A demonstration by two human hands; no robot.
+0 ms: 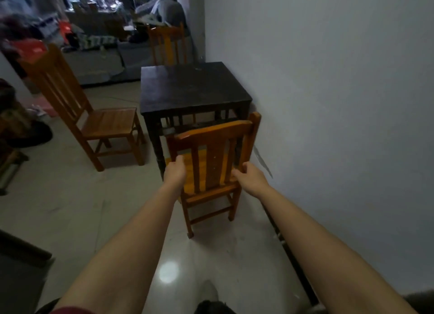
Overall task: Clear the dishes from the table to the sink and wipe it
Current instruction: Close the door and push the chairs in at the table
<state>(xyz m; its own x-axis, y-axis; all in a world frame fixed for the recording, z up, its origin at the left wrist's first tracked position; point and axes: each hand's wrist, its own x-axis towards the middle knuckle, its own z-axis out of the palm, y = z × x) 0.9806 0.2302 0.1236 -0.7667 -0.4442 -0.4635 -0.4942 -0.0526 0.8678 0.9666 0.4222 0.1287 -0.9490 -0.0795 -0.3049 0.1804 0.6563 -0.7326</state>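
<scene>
Both hands are on the near wooden chair [211, 135]: your left hand [175, 171] curls round the left post of its back, and your right hand [250, 177] wraps the right side low by the seat, both gripping. The chair's back faces you and its seat points at the dark table [195, 85]. That table stands straight ahead, hard beside the white wall [328, 102], its long axis running away from you. A second chair [105, 123] sits off its left side with its seat turned toward it, and a third chair [168, 43] stands at the far end.
</scene>
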